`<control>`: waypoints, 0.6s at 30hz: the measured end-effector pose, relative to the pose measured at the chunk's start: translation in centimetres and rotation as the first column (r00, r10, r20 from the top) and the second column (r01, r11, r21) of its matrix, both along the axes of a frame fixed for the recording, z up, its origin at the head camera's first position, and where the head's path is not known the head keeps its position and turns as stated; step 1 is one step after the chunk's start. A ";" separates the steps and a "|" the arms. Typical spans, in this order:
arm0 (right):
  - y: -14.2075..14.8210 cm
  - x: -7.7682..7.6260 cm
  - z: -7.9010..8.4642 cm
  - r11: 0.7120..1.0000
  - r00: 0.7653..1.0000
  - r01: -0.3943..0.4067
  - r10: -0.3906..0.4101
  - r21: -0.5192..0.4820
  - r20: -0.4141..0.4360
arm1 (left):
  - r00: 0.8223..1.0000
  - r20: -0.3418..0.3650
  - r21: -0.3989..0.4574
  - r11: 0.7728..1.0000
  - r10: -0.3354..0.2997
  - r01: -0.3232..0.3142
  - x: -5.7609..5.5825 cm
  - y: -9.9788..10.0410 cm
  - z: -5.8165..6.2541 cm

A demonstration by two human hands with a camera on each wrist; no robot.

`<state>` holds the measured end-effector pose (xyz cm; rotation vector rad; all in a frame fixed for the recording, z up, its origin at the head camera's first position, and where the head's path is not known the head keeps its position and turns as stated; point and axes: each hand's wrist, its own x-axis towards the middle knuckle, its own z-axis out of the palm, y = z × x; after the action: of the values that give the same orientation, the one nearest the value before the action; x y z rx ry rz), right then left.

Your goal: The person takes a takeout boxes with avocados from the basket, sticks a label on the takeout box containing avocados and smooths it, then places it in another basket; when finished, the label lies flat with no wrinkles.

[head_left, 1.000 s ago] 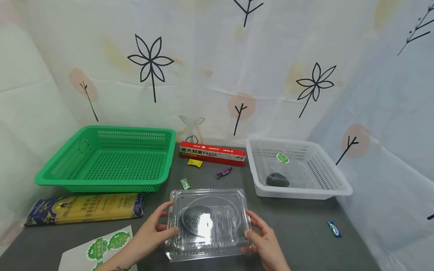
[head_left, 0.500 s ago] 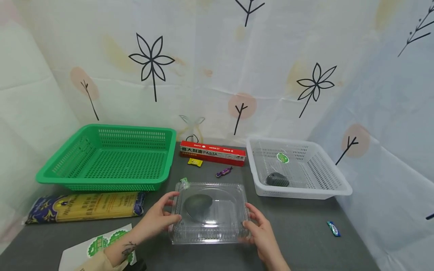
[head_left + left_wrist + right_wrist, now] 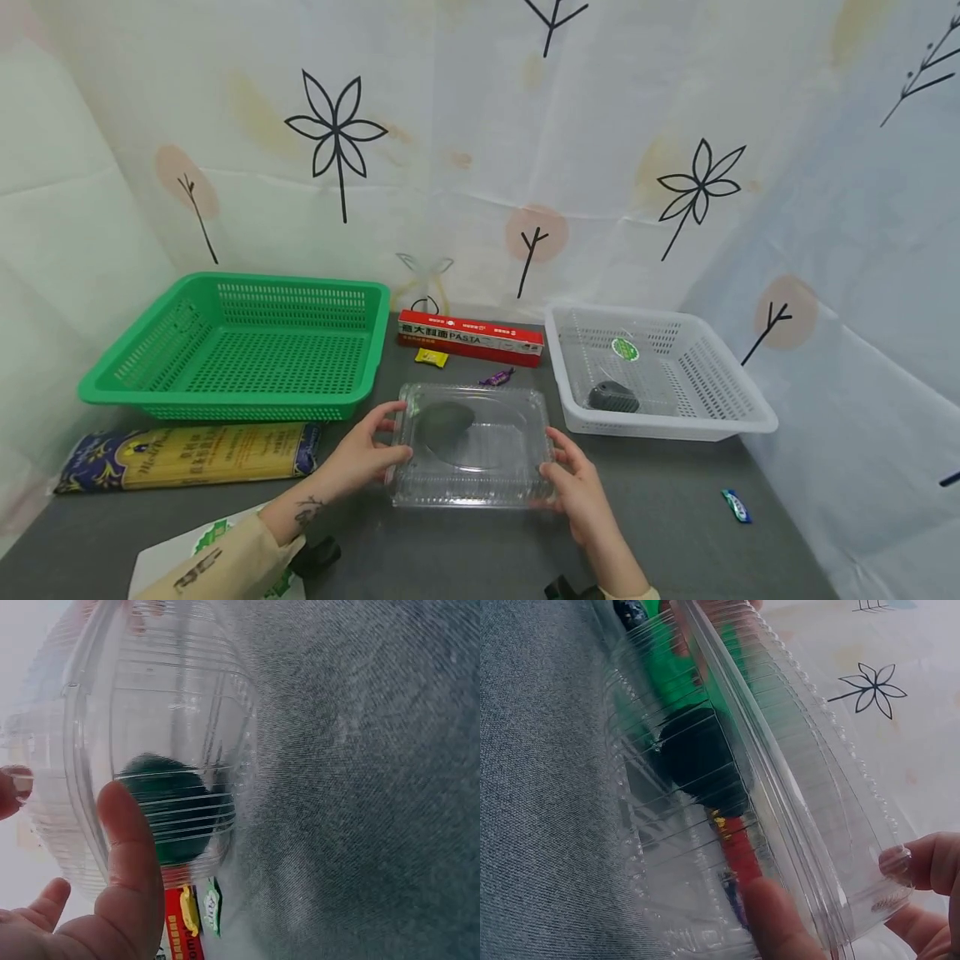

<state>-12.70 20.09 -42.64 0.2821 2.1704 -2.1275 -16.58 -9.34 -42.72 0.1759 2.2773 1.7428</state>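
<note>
A closed, clear plastic clamshell container is held between my two hands in the middle of the table. Inside it, toward the left, lies a dark, rounded, greenish-black object; its kind I cannot tell. My left hand grips the container's left side, thumb on the near wall and fingers on the lid's edge. At the right side my right hand holds it between thumb and fingers. Whether the container's base touches the table is unclear.
A green basket stands back left, with a yellow-and-purple pasta packet before it. A white basket at right holds another clear container. Behind lie a red pasta box and wrapped candies. A stickered white sheet lies front left.
Both hands have carried the clear container away from me and slightly right. It now covers the small green candy in the head view. Both hands keep their hold.
</note>
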 end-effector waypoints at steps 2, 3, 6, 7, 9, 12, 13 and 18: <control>0.1 0.1 0.2 1.000 1.000 -0.008 0.009 0.025 -0.005 | 1.000 -0.013 -0.036 0.999 0.002 -0.002 0.3 -0.5 0.3; 0.1 0.3 0.4 0.998 1.000 -0.009 0.010 0.063 -0.013 | 1.000 -0.020 -0.060 0.998 0.001 -0.002 0.6 -0.9 0.5; 0.3 1.3 0.9 0.963 0.997 0.019 0.004 0.270 -0.082 | 0.999 -0.049 -0.151 0.988 -0.013 0.005 2.0 -3.0 1.7; 0.4 1.8 1.0 0.937 0.992 0.049 -0.005 0.346 -0.125 | 0.998 -0.065 -0.188 0.982 -0.026 0.014 2.6 -4.1 2.1; 0.5 2.7 1.4 0.892 0.972 0.142 -0.043 0.430 -0.232 | 0.996 -0.074 -0.243 0.969 -0.056 0.036 3.7 -6.6 2.9; 0.4 3.7 1.8 0.883 0.912 0.265 -0.099 0.388 -0.398 | 0.988 -0.066 -0.361 0.927 -0.138 0.105 5.0 -10.9 3.1; 0.3 4.0 1.9 0.893 0.891 0.283 -0.111 0.349 -0.440 | 0.983 -0.067 -0.417 0.900 -0.171 0.128 5.3 -12.3 2.8; -0.4 4.7 2.0 0.931 0.852 0.256 -0.090 0.260 -0.517 | 0.970 0.099 -0.657 0.718 -0.221 0.231 6.3 -18.2 -0.6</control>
<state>-7.99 19.73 -40.59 -0.0700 2.8987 -2.1038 -10.30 -27.51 -43.32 0.2770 2.5755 0.7239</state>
